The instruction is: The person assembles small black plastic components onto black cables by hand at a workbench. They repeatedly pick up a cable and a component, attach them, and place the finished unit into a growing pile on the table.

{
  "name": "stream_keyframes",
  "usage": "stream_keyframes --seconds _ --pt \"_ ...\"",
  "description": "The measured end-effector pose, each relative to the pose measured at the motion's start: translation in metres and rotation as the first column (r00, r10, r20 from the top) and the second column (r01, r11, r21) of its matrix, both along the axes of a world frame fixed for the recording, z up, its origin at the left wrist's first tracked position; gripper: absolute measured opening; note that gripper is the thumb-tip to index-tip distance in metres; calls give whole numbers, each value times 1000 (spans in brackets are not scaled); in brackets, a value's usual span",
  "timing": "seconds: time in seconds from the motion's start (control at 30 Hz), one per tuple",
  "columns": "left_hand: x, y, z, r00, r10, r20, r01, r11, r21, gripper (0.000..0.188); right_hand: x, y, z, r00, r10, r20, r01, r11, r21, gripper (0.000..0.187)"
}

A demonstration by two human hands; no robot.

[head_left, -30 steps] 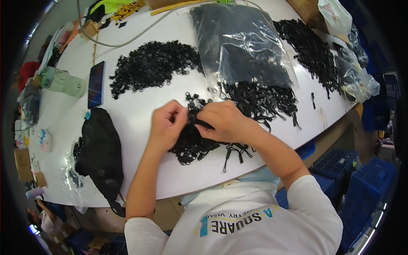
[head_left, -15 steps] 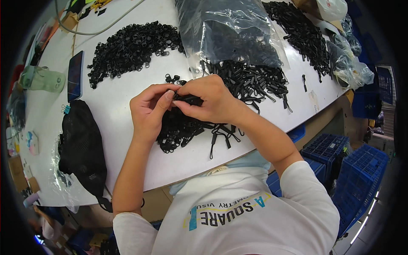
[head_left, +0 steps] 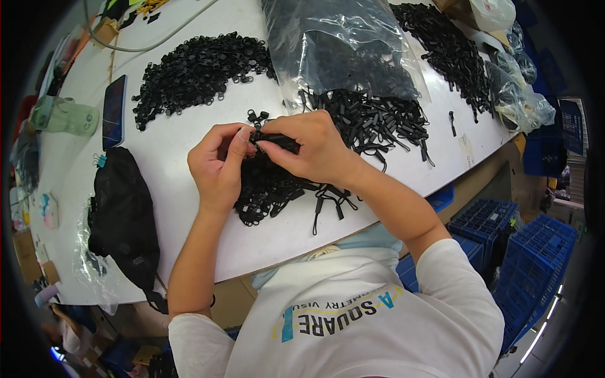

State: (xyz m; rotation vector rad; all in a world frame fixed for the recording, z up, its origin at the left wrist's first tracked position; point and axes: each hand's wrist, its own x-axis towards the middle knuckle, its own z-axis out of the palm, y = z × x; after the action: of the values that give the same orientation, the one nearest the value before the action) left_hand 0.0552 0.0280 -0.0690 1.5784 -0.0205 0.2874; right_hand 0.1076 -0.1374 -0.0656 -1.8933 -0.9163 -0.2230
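Note:
Above a heap of small black zipper sliders [head_left: 268, 189], my two hands meet at the fingertips. My left hand [head_left: 215, 165] is closed in a pinch on a small dark piece that looks like a zipper slider, mostly hidden by the thumb and fingers. My right hand [head_left: 320, 146] is closed round black cord zipper pulls [head_left: 283, 142], whose ends point toward the left fingertips. Just beyond the hands lie a few loose sliders [head_left: 257, 117]. Right of my right hand spreads a pile of looped zipper pulls [head_left: 378, 120], partly under a clear plastic bag [head_left: 343, 47].
A larger slider pile [head_left: 195, 79] lies at the back left, near a phone [head_left: 114, 112] and a green bottle [head_left: 70, 118]. A black mesh bag [head_left: 123, 214] rests at the left. More black pulls [head_left: 447, 53] stretch along the far right. Blue crates [head_left: 535, 271] stand beside the table.
My left hand has shifted slightly left, and its fingertips have moved on the small piece. More of the black pulls shows between the hands. Both hands remain closed.

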Motion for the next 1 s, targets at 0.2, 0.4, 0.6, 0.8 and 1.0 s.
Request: stream_keyframes --seconds 0.2,0.4,0.6,0.8,1.0 --pt "0 3 -4 998 -15 -66 8 995 -100 16 -1 -2 4 997 27 -71 -35 994 -104 14" --pt "3 3 -5 993 -4 -121 -19 983 -185 17 -2 -2 7 998 2 -65 -11 991 -131 12" --pt "5 2 -8 979 -81 -187 -11 895 -447 16 -1 2 0 991 29 -129 -25 999 34 11" --pt "10 15 -6 980 -1 -199 -101 862 -497 15 1 -2 11 982 -5 -191 -10 997 -77 15" --pt "16 34 -1 984 76 -160 -144 872 -468 14 6 -5 21 921 41 -388 -24 999 47 24"
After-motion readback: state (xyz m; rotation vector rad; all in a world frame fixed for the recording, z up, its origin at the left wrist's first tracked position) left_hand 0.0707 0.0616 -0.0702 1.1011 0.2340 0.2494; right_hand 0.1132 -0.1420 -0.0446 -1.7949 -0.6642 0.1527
